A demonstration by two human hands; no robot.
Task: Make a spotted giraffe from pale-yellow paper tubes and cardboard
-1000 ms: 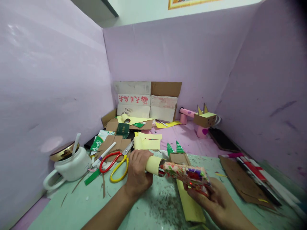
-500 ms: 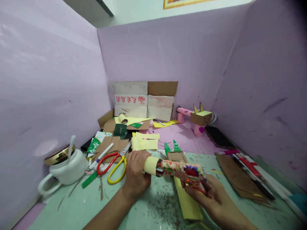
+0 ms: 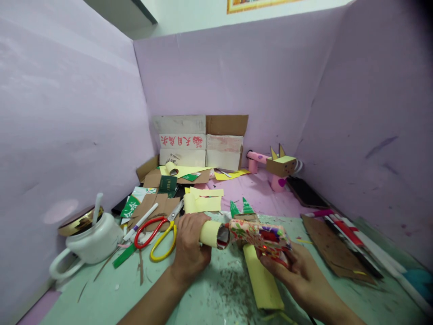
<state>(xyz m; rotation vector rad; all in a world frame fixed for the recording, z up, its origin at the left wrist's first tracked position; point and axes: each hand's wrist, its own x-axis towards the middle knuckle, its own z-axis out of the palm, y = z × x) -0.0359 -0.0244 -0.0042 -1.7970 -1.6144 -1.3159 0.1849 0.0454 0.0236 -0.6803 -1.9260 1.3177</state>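
My left hand [image 3: 192, 239] is closed around a short tube wrapped in yellow paper [image 3: 209, 233], its open end facing right. In my right hand [image 3: 297, 271] is a flower-patterned hot glue gun [image 3: 260, 234] with a small red light lit. The gun's tip is at the upper rim of the tube's open end; whether it touches cannot be made out. Below the gun, a longer yellow paper tube [image 3: 264, 280] lies on the table. Behind the gun is a cardboard piece with green pointed ears [image 3: 246, 206]. Scissors [image 3: 162, 225] with red and yellow handles lie beside my left hand.
At left stands a white mug [image 3: 93, 239] with a gold lid [image 3: 79, 221]. Cardboard scraps [image 3: 165, 204] and yellow paper [image 3: 206, 201] lie behind my hands. A pink cardboard animal [image 3: 279, 169], a phone [image 3: 306, 192], and a brown cardboard sheet [image 3: 333, 246] with pens occupy the right.
The tube in my left hand has turned so its open end shows more. The glue gun's tip has shifted up along the rim. The whole view has moved slightly.
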